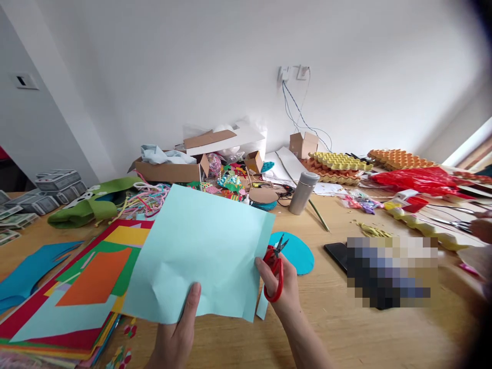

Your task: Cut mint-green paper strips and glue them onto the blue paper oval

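While the left hand (177, 328) gripped a light blue sheet of paper (203, 246) by its bottom edge, thumb flat on the near face and the other fingers hidden, the right hand (288, 289) clasped red-handled scissors (280, 279) at the sheet's right edge. Seen from the head camera, the paper was raised above the table (307, 328), tilted and creased near the bottom, with a narrow band along its right side standing out from the rest. The right fingers were curled around the scissors' handles, and the thumb tip lay over the paper's edge; how hard it pressed could not be told. The blades stood slightly apart, pointing upward and away from the person. Just behind the right hand lay a bright blue disc (302, 253), and a pale strip (262, 307) showed below the sheet's right edge. To the left was a stack of coloured paper (96, 277), partly covered by the raised sheet. A grey bottle (303, 193) stood farther back, and a phone (336, 256) lay to the right. At the far right, a co-worker's hand (482, 229) held metal scissors.
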A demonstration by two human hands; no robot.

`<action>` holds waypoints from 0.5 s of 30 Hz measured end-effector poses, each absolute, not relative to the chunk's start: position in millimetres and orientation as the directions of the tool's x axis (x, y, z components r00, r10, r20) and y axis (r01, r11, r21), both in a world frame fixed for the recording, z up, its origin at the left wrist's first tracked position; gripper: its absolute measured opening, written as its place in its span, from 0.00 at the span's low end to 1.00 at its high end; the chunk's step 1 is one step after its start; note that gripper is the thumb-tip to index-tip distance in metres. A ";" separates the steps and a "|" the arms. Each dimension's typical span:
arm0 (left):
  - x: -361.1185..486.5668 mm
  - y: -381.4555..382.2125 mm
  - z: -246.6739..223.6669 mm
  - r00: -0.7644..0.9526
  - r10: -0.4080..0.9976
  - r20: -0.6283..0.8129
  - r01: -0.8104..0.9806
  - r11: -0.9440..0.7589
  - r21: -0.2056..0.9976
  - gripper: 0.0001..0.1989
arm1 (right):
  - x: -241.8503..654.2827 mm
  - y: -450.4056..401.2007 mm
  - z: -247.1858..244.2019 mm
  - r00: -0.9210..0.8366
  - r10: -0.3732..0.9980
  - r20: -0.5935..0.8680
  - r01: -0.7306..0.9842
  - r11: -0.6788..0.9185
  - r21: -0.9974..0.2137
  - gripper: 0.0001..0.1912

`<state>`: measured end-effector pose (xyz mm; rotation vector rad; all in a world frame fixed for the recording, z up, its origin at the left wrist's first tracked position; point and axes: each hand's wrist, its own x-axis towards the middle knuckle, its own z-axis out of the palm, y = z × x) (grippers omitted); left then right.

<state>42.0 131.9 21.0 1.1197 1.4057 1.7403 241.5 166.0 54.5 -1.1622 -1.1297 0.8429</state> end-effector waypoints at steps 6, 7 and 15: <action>39.2 121.5 14.9 -0.471 0.877 0.090 -0.075 -0.142 0.987 0.28 | 236.9 160.6 61.8 0.327 0.892 0.313 0.110 0.293 -0.950 0.15; 37.0 120.5 13.7 -0.489 0.872 0.035 -0.133 -0.114 0.985 0.31 | 237.8 161.0 61.8 0.333 0.889 0.314 0.107 0.295 -0.949 0.15; 42.0 141.6 57.5 -0.691 0.723 0.005 -0.306 -0.300 0.904 0.34 | 243.7 165.1 56.7 0.276 0.906 0.320 0.167 0.282 -0.945 0.15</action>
